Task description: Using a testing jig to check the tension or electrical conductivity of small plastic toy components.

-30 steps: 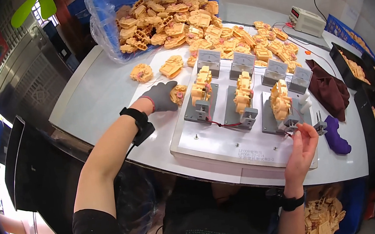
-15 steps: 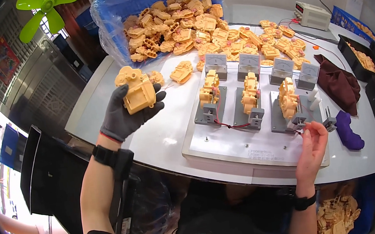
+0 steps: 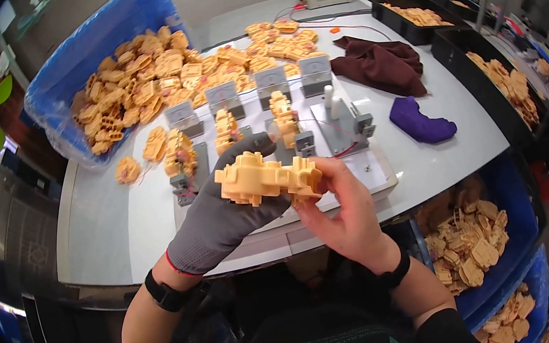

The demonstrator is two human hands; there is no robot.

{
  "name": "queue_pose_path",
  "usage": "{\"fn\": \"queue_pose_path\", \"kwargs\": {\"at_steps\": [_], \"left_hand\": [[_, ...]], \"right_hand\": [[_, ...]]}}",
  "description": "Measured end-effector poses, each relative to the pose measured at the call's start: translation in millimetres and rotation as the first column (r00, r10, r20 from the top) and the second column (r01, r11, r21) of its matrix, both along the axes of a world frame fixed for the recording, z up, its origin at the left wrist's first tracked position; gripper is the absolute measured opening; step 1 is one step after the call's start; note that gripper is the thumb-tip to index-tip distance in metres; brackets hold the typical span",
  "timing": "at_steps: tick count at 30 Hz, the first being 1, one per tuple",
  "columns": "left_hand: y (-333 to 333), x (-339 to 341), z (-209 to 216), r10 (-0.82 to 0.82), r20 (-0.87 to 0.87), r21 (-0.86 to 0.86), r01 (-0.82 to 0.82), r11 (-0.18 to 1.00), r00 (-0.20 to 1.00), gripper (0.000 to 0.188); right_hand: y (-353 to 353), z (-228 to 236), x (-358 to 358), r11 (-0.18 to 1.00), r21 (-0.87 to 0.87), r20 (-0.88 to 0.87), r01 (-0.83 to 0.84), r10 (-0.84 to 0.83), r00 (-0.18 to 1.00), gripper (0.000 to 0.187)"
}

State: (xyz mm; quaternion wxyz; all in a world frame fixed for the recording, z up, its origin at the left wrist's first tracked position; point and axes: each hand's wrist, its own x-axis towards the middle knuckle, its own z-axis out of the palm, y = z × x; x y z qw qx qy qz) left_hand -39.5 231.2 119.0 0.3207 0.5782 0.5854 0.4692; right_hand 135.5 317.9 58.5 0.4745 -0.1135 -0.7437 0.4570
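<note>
Head view: near the desk's front edge (image 3: 102,269), gloved left hand (image 3: 222,224) and bare right hand (image 3: 349,213) hold a closed grip on a yellow plastic housing (image 3: 254,178); supporting both ends should steady it.

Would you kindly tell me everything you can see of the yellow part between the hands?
The yellow part looks like moulded plastic, with a bulky left body, small tabs, a narrower middle and a knobbly right end. It is held edge-on over the table. The gloved left hand supports it; the bare right hand grips its right end.
</note>
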Motion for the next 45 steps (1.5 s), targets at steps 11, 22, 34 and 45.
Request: {"fn": "queue_pose_path", "kwargs": {"at_steps": [11, 22, 34, 45], "left_hand": [[40.5, 22.0, 28.5, -0.072, 0.776, -0.105, 0.24, 0.965, 0.627, 0.053], [127.9, -37.2, 52.5, -0.01, 0.735, -0.178, 0.206, 0.962, 0.678, 0.047], [205.0, 0.8, 38.3, 0.027, 0.084, -0.221, -0.007, 0.975, 0.996, 0.06], [164.4, 43.3, 9.5, -0.211, -0.773, -0.059, 0.264, 0.963, 0.598, 0.053]], "right_hand": [[38.2, 7.5, 32.5, 0.942, 0.233, -0.046, 0.242, -0.237, 0.97, 0.05], [83.5, -43.1, 32.5, 0.863, -0.049, -0.06, 0.503, -0.505, 0.861, 0.027], [84.8, -40.1, 31.0, 0.889, -0.145, -0.128, 0.435, -0.453, 0.882, 0.014], [82.5, -41.4, 41.1, 0.923, -0.163, -0.13, 0.348, -0.37, 0.92, 0.017]]}}
